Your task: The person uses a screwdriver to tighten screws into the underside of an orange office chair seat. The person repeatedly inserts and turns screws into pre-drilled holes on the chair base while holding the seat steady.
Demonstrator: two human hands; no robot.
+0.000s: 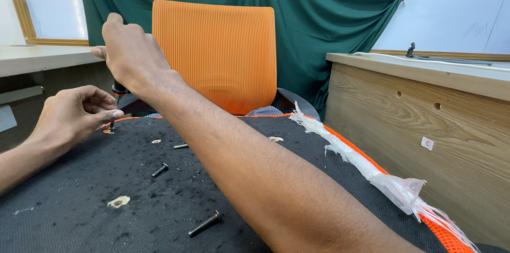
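My right hand [130, 53] reaches across to the upper left and is closed around the dark handle of a screwdriver [119, 91] held upright. My left hand [74, 115] sits just below it, fingertips pinched at the tool's lower tip by a small fastener [110, 127] on the black fabric panel [106, 216]. Three loose black bolts lie on the panel: one near the front [205, 223], one in the middle [160, 169], one farther back [181, 146].
An orange mesh chair backrest [220, 51] stands upright behind the panel, before a green cloth backdrop [319, 24]. Torn clear plastic wrap [372, 170] runs along the panel's orange right edge. A wooden desk [425, 120] stands at right, another counter [37, 59] at left.
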